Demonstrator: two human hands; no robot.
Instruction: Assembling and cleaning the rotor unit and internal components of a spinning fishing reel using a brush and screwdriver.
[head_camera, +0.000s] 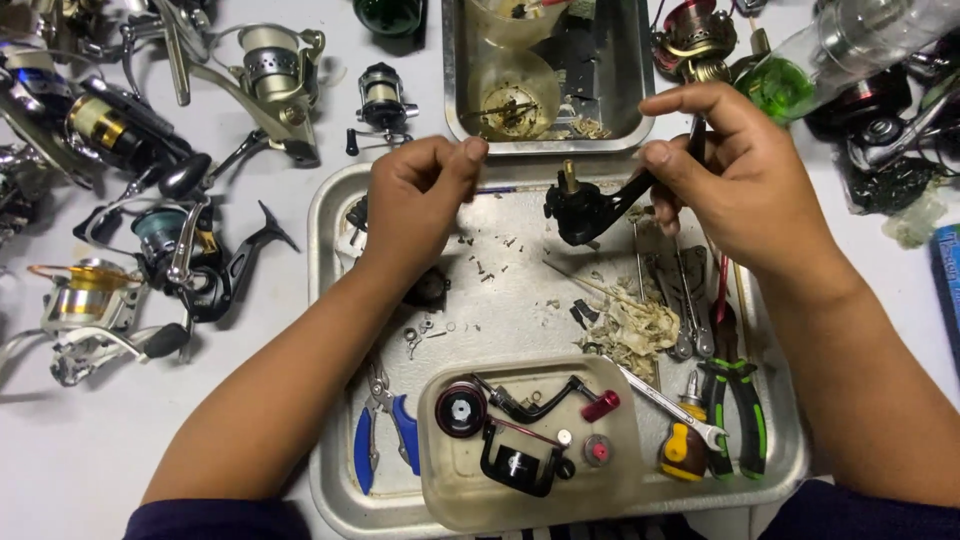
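Right hand (745, 180): fingers clenched on black reel body (585, 208), held above metal tray (330, 230), brass shaft upward. Left hand (420, 195): fingertips pinched together, contents too small to tell, beside reel body, not touching. On tray: plastic tub (435, 480) of reel parts, blue-handled pliers (385, 430), green-handled pliers (735, 410), wrench (665, 400). On surface, left: spinning reels (150, 250).

a: what sort of place is showing here?
b: a repair workbench. fishing reels (120, 200) are lying at the left, pliers (735, 415) and a wrench (665, 400) are sitting in a metal tray (330, 215).
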